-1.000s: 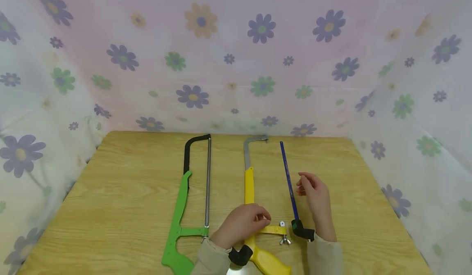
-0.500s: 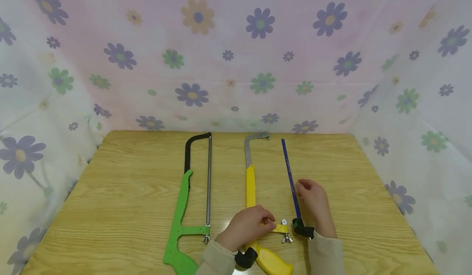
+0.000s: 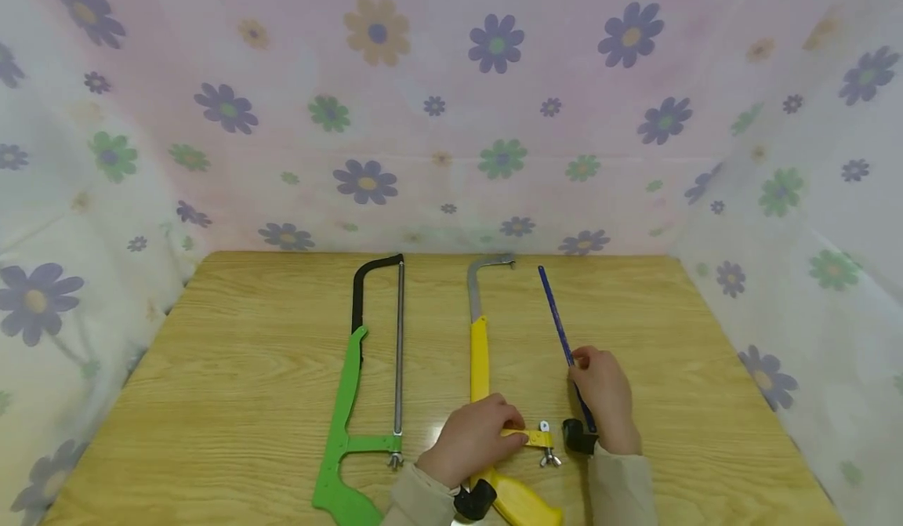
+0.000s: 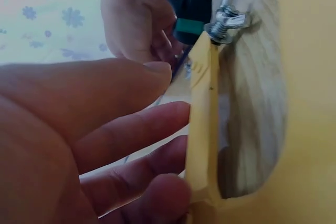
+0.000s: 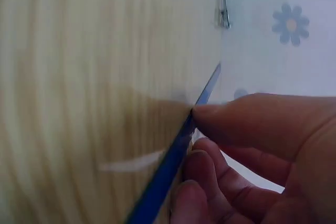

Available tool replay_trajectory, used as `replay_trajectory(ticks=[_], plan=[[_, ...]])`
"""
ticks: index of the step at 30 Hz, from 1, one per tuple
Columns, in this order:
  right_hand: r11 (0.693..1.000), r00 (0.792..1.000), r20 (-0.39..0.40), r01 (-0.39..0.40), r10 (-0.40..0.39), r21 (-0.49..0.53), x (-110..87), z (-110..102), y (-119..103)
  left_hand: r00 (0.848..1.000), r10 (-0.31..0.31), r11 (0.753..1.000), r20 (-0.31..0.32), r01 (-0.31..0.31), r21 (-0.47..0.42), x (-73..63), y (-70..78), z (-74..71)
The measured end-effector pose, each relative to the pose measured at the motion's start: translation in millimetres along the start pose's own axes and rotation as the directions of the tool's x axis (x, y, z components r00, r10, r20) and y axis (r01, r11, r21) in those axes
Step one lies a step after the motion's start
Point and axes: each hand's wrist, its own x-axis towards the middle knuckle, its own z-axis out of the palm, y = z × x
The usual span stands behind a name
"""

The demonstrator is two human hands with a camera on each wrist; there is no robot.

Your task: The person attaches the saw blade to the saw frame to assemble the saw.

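In the head view my right hand (image 3: pixel 603 393) pinches a blue hacksaw blade (image 3: pixel 553 306) between thumb and fingers. The right wrist view shows the thumb pressed on the blade (image 5: pixel 163 177), which slants over the table. A yellow hacksaw frame (image 3: pixel 480 353) with a grey metal front arm lies in the middle, with no blade fitted. My left hand (image 3: pixel 476 436) is over its short crossbar. The left wrist view shows the fingertips at the side of the crossbar (image 4: pixel 202 119) and the thumb apart from it. A wing nut (image 4: pixel 228 22) sits at the bar's end.
A green hacksaw (image 3: pixel 342 400) with its grey blade fitted lies to the left on the wooden table (image 3: pixel 233 369). Flower-printed cloth (image 3: pixel 437 181) hangs behind and at both sides. Black wrist cameras are strapped at both wrists.
My right hand has moved onto the blue blade and now pinches it; the blade's near end has shifted right. My left hand has moved slightly right along the yellow crossbar.
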Motion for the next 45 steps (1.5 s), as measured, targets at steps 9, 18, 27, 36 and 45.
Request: replay_trajectory(ticks=[9, 18, 27, 36, 45], plan=[[0.997, 0.995, -0.063, -0.072, 0.073, 0.01, -4.2, -14, 13, 1.0, -0.016, 0.997, -0.013, 0.017, 0.075, -0.5, -1.1, 3.2], [0.995, 0.992, -0.074, -0.101, 0.101, 0.006, -5.8, -19, 17, 1.0, -0.014, 0.998, 0.005, 0.014, 0.06, 1.2, -1.7, 1.3], [0.997, 0.993, -0.09, -0.074, 0.074, 0.007, -6.3, -22, 19, 1.0, -0.023, 0.999, 0.012, 0.023, 0.023, 1.9, -0.8, -0.8], [0.999, 0.994, -0.094, -0.048, 0.049, 0.004, -7.2, -24, 23, 0.999, -0.024, 1.0, 0.02, 0.024, 0.011, 2.8, -2.7, 1.3], [0.994, 0.985, -0.136, -0.11, 0.109, 0.001, -12.4, -28, 38, 1.0, -0.021, 1.0, 0.023, 0.021, 0.014, -0.1, -2.1, 3.4]])
